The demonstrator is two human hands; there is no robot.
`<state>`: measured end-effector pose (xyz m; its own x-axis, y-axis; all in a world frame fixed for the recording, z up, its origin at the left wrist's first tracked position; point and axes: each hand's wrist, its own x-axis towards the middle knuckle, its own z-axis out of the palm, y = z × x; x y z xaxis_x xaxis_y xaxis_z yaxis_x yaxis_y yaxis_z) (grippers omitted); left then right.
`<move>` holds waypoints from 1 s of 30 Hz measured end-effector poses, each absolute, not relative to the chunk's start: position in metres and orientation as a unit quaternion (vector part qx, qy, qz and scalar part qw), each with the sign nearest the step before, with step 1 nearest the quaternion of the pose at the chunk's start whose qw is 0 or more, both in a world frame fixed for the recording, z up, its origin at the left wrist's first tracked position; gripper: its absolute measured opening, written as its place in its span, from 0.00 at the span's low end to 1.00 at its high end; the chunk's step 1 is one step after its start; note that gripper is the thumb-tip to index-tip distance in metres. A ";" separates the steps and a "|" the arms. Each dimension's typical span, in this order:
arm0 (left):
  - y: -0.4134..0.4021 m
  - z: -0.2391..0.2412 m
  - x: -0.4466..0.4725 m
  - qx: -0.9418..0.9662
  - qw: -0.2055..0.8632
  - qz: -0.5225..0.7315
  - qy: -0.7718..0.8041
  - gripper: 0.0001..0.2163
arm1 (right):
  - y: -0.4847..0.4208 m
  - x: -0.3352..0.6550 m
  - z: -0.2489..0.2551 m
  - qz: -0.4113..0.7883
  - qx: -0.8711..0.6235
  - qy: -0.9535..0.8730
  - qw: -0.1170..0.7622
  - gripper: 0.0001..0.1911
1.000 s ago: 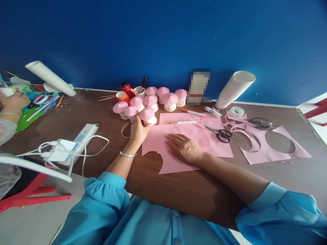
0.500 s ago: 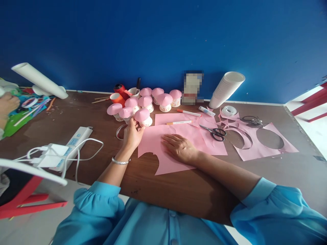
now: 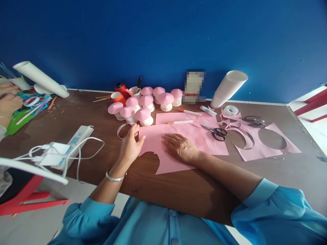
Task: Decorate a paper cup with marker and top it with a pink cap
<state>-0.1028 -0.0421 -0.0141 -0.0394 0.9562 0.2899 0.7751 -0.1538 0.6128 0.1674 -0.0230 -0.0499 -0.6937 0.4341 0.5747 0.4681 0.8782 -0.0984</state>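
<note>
My right hand lies flat, fingers stretched out, on a pink paper sheet in the middle of the brown table. My left hand hovers open at the sheet's left edge, holding nothing, a little short of the nearest pink-capped paper cup. That cup stands at the front of a cluster of several pink-capped cups. A clear tape ring lies just left of my left hand.
Scissors, two markers, a glue stick, a tape roll and cut pink paper lie right. A leaning stack of white cups stands behind. A power strip with cables lies left; another person's hands work far left.
My left hand has let go of the front pink-capped cup and drawn back toward me, now open beside the pink sheet. My right hand has stayed flat on the paper.
</note>
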 end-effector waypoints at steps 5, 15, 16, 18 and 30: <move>-0.065 -0.017 -0.092 0.784 0.049 0.251 0.566 0.23 | -0.025 0.165 -0.049 -0.044 -0.260 -0.916 0.301 0.13; -0.065 -0.027 -0.094 0.826 0.041 0.158 0.539 0.22 | -0.028 0.164 -0.053 -0.008 -0.279 -0.921 0.274 0.15; -0.065 -0.027 -0.094 0.828 0.039 0.155 0.538 0.22 | -0.028 0.164 -0.053 -0.011 -0.280 -0.920 0.274 0.15; -0.066 -0.027 -0.094 0.830 0.036 0.150 0.536 0.23 | -0.029 0.164 -0.054 -0.020 -0.282 -0.918 0.277 0.16; -0.067 -0.028 -0.094 0.841 0.037 0.149 0.519 0.23 | -0.037 0.165 -0.055 0.015 -0.302 -0.915 0.266 0.19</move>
<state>-0.0938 -0.0673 -0.0279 0.4174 0.8835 0.2126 0.8617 -0.4591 0.2160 0.1649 -0.0367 -0.0552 -0.6756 0.5612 0.4783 0.5453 0.8168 -0.1882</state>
